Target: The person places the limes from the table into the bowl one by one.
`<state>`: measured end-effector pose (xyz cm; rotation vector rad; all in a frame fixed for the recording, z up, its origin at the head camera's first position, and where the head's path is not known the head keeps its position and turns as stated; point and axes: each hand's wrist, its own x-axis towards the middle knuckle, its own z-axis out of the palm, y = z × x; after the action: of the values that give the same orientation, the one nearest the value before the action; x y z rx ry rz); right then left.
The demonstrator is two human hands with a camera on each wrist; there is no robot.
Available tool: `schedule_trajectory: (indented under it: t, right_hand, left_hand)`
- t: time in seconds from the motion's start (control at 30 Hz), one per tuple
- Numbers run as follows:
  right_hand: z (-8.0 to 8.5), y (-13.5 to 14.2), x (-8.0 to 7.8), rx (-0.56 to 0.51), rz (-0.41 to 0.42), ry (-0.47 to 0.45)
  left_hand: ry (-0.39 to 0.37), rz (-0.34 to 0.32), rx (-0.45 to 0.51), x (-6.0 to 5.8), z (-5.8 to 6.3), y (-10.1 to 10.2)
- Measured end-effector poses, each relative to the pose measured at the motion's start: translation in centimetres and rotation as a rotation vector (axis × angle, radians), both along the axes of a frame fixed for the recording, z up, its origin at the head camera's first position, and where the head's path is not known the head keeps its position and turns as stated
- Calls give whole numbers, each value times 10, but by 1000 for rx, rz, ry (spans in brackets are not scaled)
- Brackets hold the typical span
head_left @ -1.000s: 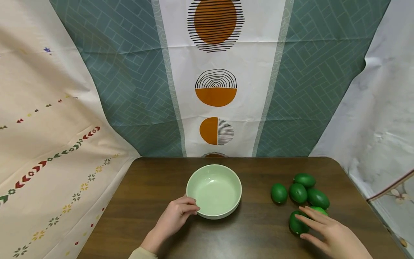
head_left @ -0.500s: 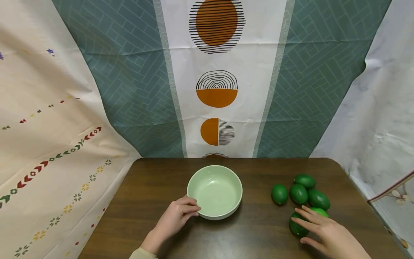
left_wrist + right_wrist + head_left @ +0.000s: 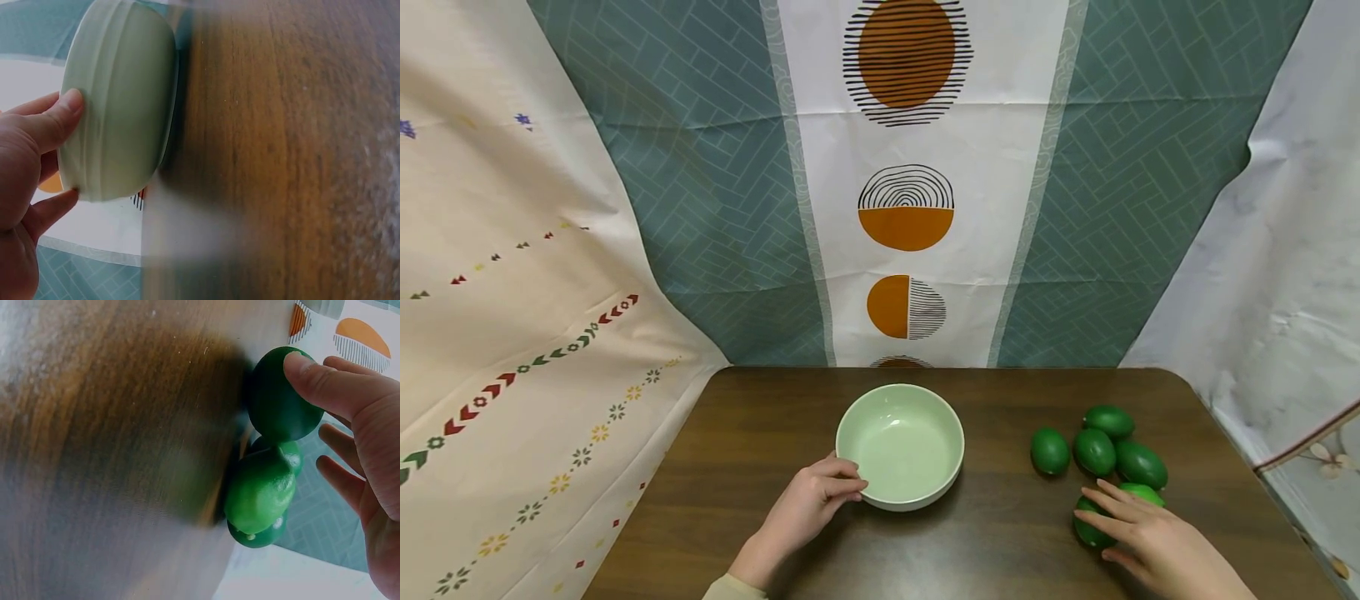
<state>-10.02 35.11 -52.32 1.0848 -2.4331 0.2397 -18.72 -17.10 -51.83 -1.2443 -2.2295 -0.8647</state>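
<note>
A pale green bowl (image 3: pixel 900 446) stands on the brown table. My left hand (image 3: pixel 808 504) pinches its near-left rim; in the left wrist view the thumb lies against the outer wall of the bowl (image 3: pixel 125 106). At the right, my right hand (image 3: pixel 1150 533) has its thumb and fingers around a dark green lime (image 3: pixel 1092 523). The right wrist view has the thumb on the near face of this dark lime (image 3: pixel 278 394), with the other fingers behind it. A brighter green lime (image 3: pixel 1144 493), partly hidden by the hand, lies just beyond.
Several more dark green limes lie behind the right hand, among them a lime (image 3: pixel 1049 451) a little apart on the left and a lime (image 3: pixel 1108 422) farthest back. A patterned cloth (image 3: pixel 902 225) hangs behind the table's (image 3: pixel 775 400) far edge.
The right thumb and fingers have drawn in closer around the dark green lime. The left hand keeps its hold on the bowl; the head view shifts slightly.
</note>
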Motion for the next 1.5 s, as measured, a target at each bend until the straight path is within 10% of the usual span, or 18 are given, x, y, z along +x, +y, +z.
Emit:
schedule_trajectory:
  t: [0.8, 1.5]
  right_hand:
    - [9, -6, 8, 41, -106, -215]
    - [10, -8, 4, 59, -104, -228]
  left_hand:
    - [13, -15, 8, -1, -3, -2]
    - [9, -26, 30, -5, 0, -1]
